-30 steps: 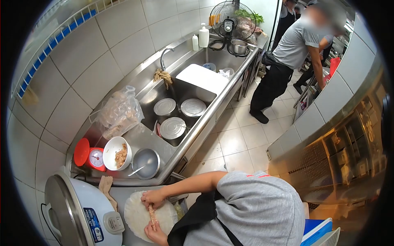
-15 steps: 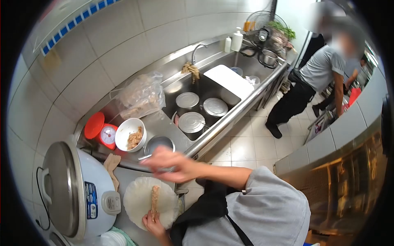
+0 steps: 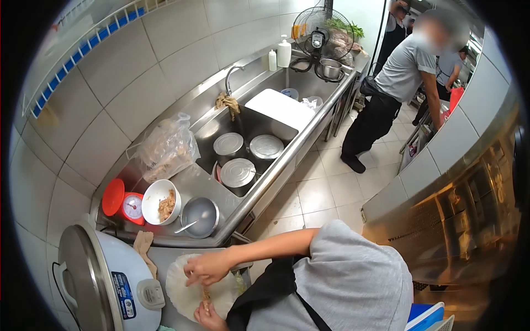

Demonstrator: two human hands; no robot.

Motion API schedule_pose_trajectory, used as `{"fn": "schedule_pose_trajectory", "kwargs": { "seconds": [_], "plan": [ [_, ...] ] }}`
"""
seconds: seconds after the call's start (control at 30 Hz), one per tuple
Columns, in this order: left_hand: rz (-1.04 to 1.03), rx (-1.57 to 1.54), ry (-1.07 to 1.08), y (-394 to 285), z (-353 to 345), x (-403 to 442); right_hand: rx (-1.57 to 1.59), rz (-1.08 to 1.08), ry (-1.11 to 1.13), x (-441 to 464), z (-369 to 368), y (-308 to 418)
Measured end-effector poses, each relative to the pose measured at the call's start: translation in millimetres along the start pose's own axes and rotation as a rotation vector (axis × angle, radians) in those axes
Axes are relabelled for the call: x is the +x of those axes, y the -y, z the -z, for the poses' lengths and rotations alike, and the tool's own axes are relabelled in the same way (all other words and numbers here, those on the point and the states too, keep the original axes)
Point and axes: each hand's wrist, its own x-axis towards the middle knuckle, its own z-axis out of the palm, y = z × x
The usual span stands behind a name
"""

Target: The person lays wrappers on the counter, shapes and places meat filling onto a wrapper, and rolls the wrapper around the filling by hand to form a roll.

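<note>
A round, pale, thin wrapper (image 3: 182, 295) lies flat on the grey counter. On it runs a narrow strip of minced filling (image 3: 206, 300), its upper end partly hidden by my right hand (image 3: 208, 268). That hand hovers over the wrapper with bent fingers apart, fingertips pointing down; whether they touch the strip is hard to see. My left hand (image 3: 208, 319) closes around the lower end of the strip at the wrapper's near edge. Further back, a white bowl (image 3: 152, 209) holds more mince, beside a metal bowl (image 3: 206, 225) with a spoon (image 3: 186, 227).
A large rice cooker (image 3: 118, 265) stands left of the wrapper, a beige cloth (image 3: 143, 246) behind it. On the steel counter are a red scale (image 3: 131, 216) and a plastic bag (image 3: 165, 146). Lidded pots (image 3: 237, 172) sit in the sink. A co-worker (image 3: 386, 94) stands further off.
My right hand has come down from beside the metal bowl to over the upper part of the wrapper. My left hand stays at the strip's lower end. The camera view has shifted.
</note>
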Motion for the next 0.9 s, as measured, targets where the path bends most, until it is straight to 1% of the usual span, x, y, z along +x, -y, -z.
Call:
{"fn": "schedule_pose_trajectory", "kwargs": {
  "seconds": [0.03, 0.13, 0.23, 0.27, 0.37, 0.43, 0.53, 0.63, 0.67, 0.73, 0.83, 0.87, 0.9],
  "plan": [
    [-0.005, -0.032, 0.006, 0, 1, 0, -0.081, -0.016, 0.063, -2, -23, -16],
    [-0.104, 0.124, 0.087, -32, 14, 1, -0.328, 0.013, -0.018, -7, -66, -44],
    [-0.067, 0.160, 0.103, -40, 19, 0, -0.244, -0.033, 0.055, -5, -88, -66],
    [-0.054, 0.166, 0.064, -43, 24, -2, -0.207, -0.056, 0.087, -4, -94, -72],
    [-0.036, 0.181, -0.039, -90, 40, -2, -0.273, -0.022, 0.093, -4, -102, -84],
    [-0.044, 0.196, -0.096, -118, 45, 3, -0.267, -0.030, 0.089, -5, -92, -79],
    [-0.466, 0.289, -0.019, -55, 28, 4, -0.225, -0.025, 0.065, -7, -91, -78],
    [-0.419, 0.210, -0.049, -49, 19, -1, -0.162, 0.010, -0.028, -9, -92, -85],
    [-0.369, 0.216, -0.057, -49, 19, -5, -0.133, 0.020, -0.067, -12, -94, -86],
    [-0.242, 0.244, -0.088, -73, 32, -13, -0.167, -0.014, -0.052, -15, -91, -90],
    [-0.233, 0.270, -0.015, -100, 47, -6, -0.167, 0.011, -0.023, -6, -91, -92],
    [-0.213, 0.226, 0.019, -96, 45, -3, -0.174, -0.001, -0.032, -9, -86, -93],
    [-0.188, 0.184, 0.053, -87, 43, -4, -0.158, -0.005, 0.014, -8, -87, -97]
  ]
}}
